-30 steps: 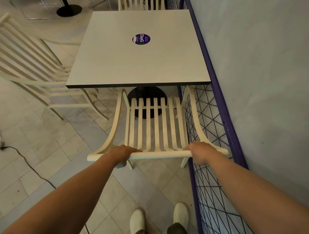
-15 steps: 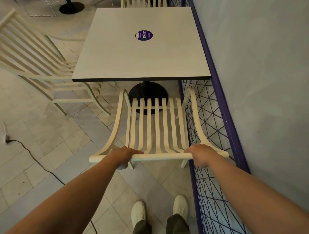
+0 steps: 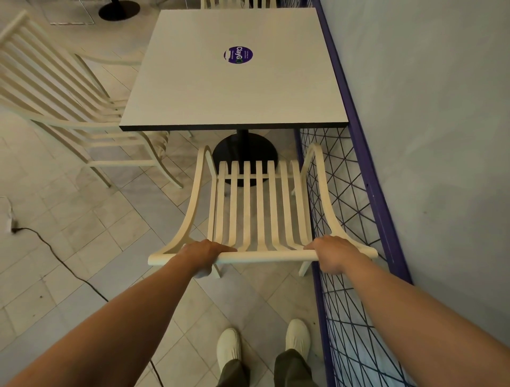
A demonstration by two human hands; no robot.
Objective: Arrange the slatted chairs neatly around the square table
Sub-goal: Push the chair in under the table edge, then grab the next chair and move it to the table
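Observation:
A cream slatted chair [image 3: 259, 210] stands right in front of me, facing the square grey table [image 3: 234, 91]. My left hand [image 3: 202, 255] and my right hand [image 3: 329, 255] both grip its top back rail. The seat's front edge lies short of the table's near edge, over the black round base [image 3: 244, 150]. A second slatted chair [image 3: 63, 99] stands angled at the table's left side. The back of a third chair [image 3: 237, 3] shows at the far side.
A purple wire-mesh fence [image 3: 353, 248] runs along the grey wall, close against the held chair's right side. A black cable [image 3: 63, 265] trails over the tiled floor at left. My white shoes [image 3: 265, 342] stand behind the chair. Another table's black base [image 3: 119, 9] is at the far left.
The chair has come back toward me, away from the table: its seat front was under the table's edge and now stands out from under it. Both hands keep their grip.

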